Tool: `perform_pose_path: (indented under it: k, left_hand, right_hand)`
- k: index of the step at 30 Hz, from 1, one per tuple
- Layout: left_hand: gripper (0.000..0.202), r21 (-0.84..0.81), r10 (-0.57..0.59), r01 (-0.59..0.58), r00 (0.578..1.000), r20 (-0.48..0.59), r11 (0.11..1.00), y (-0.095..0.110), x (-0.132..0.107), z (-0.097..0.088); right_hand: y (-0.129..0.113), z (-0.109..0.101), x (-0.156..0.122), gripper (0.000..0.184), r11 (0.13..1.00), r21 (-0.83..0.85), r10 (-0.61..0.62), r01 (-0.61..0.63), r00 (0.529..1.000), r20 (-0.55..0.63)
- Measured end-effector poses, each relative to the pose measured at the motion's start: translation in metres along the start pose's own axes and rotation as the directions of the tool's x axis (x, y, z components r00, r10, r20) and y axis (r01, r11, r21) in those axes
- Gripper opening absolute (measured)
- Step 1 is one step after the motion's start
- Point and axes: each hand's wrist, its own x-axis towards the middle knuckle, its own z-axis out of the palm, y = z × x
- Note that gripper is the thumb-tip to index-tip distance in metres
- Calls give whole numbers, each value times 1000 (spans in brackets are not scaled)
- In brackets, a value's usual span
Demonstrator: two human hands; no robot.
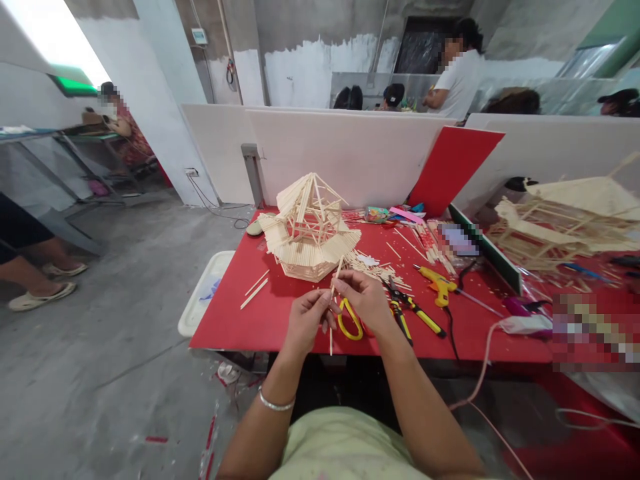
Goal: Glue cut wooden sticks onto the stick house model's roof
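My left hand (309,321) and my right hand (364,300) are both pinched on a thin bamboo stick (333,303) held nearly upright over the front edge of the red table (240,313). Just behind the hands stands a small stick-built pavilion model (311,228) with a tiered roof. Yellow-handled scissors (350,321) lie under my right hand. A pile of loose sticks (375,267) lies beside the model. My left wrist wears a silver bracelet.
Yellow-handled pliers (417,313) and a yellow glue gun (439,285) with its cord lie to the right. A larger stick model (565,223) sits at far right. White partition boards (345,153) and a red board (455,167) back the table. A white tray (203,293) hangs off the left edge. Other people sit beyond.
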Motion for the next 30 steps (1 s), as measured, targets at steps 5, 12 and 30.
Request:
perform_pose_path:
  k: [5, 12, 30]
  left_hand:
    - [33, 33, -3, 2, 1000, 17, 999, -3, 3, -2]
    - [34, 57, 1, -2, 1000, 9, 998, -4, 2, -1]
    - [34, 183, 51, -43, 998, -42, 982, 14, -5, -8]
  right_hand:
    - [0, -1, 0, 26, 1000, -16, -10, 10, 1000, 24]
    - [4, -2, -2, 29, 997, -72, -30, 32, 999, 28]
    - [-5, 12, 1, 41, 998, 39, -49, 50, 999, -13]
